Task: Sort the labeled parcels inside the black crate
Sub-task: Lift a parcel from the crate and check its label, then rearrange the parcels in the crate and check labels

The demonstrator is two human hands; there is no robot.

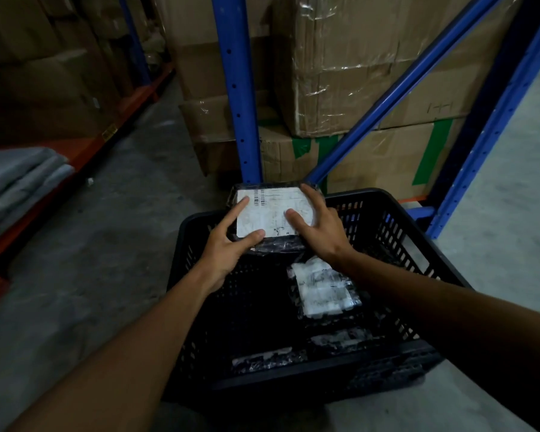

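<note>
A black slatted crate (pixel 384 198) stands on the concrete floor in front of me. Both hands hold one black-wrapped parcel with a white barcode label (pixel 270 210) over the crate's far rim. My left hand (pixel 228 247) grips its near left corner, thumb on the label. My right hand (pixel 318 226) lies across its right side, fingers spread over the label and far edge. Inside the crate, a second labeled parcel (pixel 320 291) lies at centre right. Two more dark wrapped parcels (pixel 268 358) (pixel 340 339) rest near the front wall.
Blue rack uprights (pixel 240 88) and a diagonal brace (pixel 396 88) rise just behind the crate, with taped cardboard boxes (pixel 356 73) stacked among them. At the left, grey bags (pixel 16 179) lie on an orange shelf beam. Bare concrete floor (pixel 106 244) runs along the left.
</note>
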